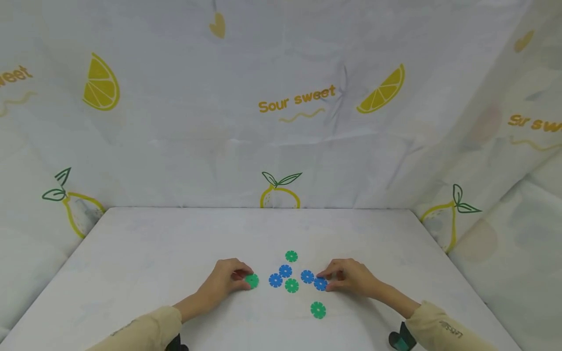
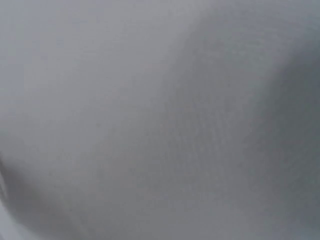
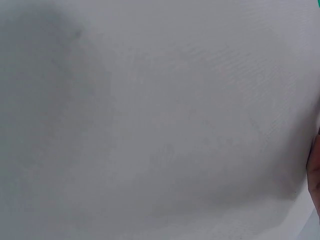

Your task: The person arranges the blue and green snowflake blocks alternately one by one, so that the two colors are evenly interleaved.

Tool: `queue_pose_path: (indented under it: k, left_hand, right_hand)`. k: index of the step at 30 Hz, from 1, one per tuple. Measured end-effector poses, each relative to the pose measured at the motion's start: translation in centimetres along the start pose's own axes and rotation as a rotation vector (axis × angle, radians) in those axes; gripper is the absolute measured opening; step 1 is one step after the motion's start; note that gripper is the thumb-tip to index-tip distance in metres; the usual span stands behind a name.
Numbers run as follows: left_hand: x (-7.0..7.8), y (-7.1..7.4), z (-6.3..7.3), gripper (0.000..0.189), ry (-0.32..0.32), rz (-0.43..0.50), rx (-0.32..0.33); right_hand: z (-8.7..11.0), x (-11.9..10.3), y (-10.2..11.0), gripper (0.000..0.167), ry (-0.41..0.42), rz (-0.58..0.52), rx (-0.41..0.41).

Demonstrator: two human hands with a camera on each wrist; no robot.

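In the head view my left hand (image 1: 226, 279) pinches a green notched plastic disc (image 1: 252, 281) at its left edge between thumb and fingers. My right hand (image 1: 352, 277) pinches a blue notched disc (image 1: 320, 284) from the right side, low over the table. A second blue disc (image 1: 307, 276) lies right beside the held one, at its upper left. Between the hands are two more blue discs, one upper (image 1: 285, 271) and one lower (image 1: 275, 280), close to a green disc (image 1: 291, 285). The left wrist view shows only blurred white surface; the right one catches a sliver of hand (image 3: 314, 172).
Another green disc (image 1: 291, 256) lies farther back on the white table (image 1: 175, 243), and one more green disc (image 1: 318, 310) sits nearer the front. A white cloth printed with lemons (image 1: 189, 107) hangs behind the table's back edge and along both sides.
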State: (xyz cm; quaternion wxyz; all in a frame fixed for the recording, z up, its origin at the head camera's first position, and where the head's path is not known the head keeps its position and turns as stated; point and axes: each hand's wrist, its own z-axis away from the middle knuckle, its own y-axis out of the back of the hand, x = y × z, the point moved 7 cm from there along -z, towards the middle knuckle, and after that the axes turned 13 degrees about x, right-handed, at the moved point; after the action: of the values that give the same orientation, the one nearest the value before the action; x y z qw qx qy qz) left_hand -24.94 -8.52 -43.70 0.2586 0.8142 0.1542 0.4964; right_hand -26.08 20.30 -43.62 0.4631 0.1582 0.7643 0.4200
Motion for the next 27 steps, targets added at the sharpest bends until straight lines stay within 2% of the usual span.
queue_pose_path:
  k: [9,14,18,27]
  left_hand:
    - [-2.1,2.2,-1.2,0.025,-0.045,0.009,0.066]
    - [-3.4,3.4,-2.1,0.026,-0.034,0.008,0.094]
    - [-4.0,4.5,-2.7,0.026,-0.024,-0.007,0.144]
    - [-5.8,6.4,-4.0,0.025,0.035,-0.067,0.228]
  right_hand:
    - [0.1,0.1,0.0,0.028,0.008,0.023,0.012]
    - [0.1,0.3,-0.2,0.028,-0.007,0.025,0.011]
    - [0.1,0.4,-0.2,0.028,-0.009,0.024,0.013]
    - [0.2,0.2,-0.1,0.028,0.007,0.019,0.024]
